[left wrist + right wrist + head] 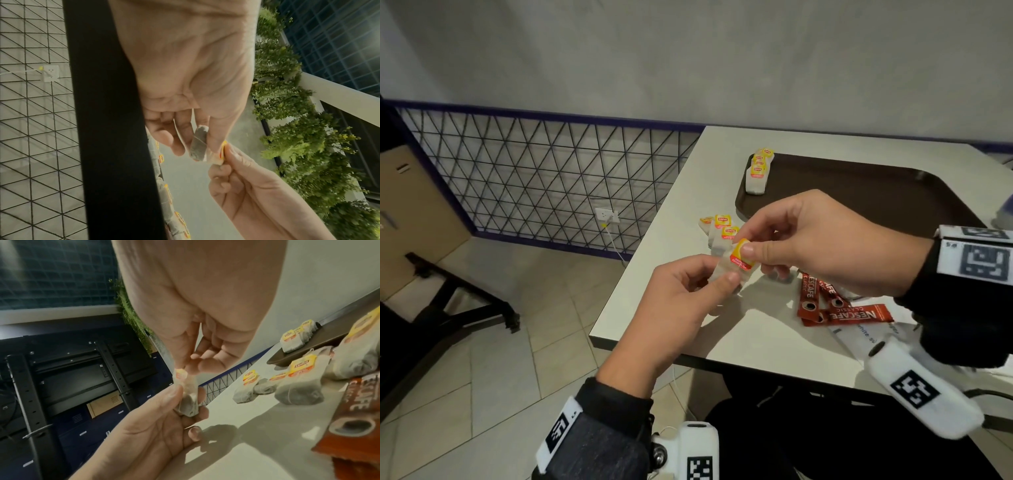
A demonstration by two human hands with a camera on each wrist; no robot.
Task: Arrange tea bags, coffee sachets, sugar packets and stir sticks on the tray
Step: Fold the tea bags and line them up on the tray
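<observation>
The tray [859,192] is dark brown. The table [722,342] is pale cream. The tea bags [757,174] are white with yellow and red tags. The coffee sachets [822,301] are red with white letters and a dark cup picture. The sleeves [613,421] are black, with white bands [558,431] that carry black square patterns. The fence [544,178] is black wire in triangles.

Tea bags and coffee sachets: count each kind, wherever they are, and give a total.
Tea bags: 8 (3 on the tray, 4 on the table, 1 held)
Coffee sachets: 3
Total: 11
</observation>
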